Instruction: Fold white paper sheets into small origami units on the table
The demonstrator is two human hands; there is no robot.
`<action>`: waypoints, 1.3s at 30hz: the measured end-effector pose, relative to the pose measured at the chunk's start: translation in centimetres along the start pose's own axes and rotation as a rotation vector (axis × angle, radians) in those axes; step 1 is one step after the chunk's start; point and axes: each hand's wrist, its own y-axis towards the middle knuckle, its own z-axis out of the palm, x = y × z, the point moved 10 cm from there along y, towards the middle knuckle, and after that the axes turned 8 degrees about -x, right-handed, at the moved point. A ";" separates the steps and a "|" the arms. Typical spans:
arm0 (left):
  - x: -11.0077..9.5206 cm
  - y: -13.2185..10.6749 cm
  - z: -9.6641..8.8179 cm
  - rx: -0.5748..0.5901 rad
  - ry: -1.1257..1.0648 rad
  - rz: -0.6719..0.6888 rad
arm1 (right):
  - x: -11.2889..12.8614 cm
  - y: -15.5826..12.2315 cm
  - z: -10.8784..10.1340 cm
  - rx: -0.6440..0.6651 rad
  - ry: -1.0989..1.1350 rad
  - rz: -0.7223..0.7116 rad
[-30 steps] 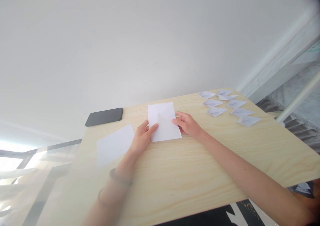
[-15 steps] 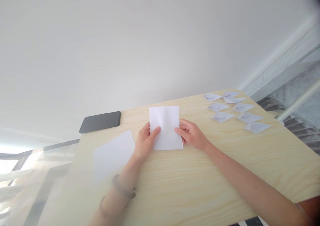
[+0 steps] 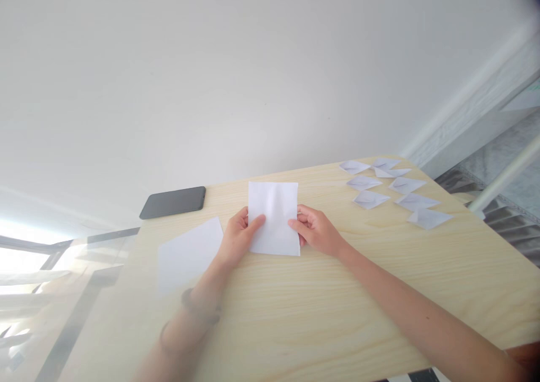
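Over surface (image 3: 320, 309), between left grip (image 3: 237, 237) and right grip (image 3: 319, 231): paper (image 3: 275, 233), long axis seemingly pointing outward. Each grip pinches its own side edge, thumb on top; neither nearer. Sheet (image 3: 188, 254) beside left forearm (image 3: 196, 309).

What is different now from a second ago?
The held sheet has turned slightly clockwise in the picture, its sides now nearly vertical. The left hand and right hand both kept hold of it. The dark phone, loose sheet and folded papers stayed put.
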 end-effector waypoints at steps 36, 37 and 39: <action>-0.1 -0.5 0.7 0.189 -0.115 -0.071 | 1.1 0.6 -0.8 -0.056 0.014 -0.094; -0.1 -0.4 0.6 0.184 -0.115 -0.072 | 1.2 0.6 -0.7 -0.046 0.027 -0.092; 0.0 -0.4 0.5 0.177 -0.113 -0.058 | 1.1 0.7 -0.5 -0.029 0.038 -0.071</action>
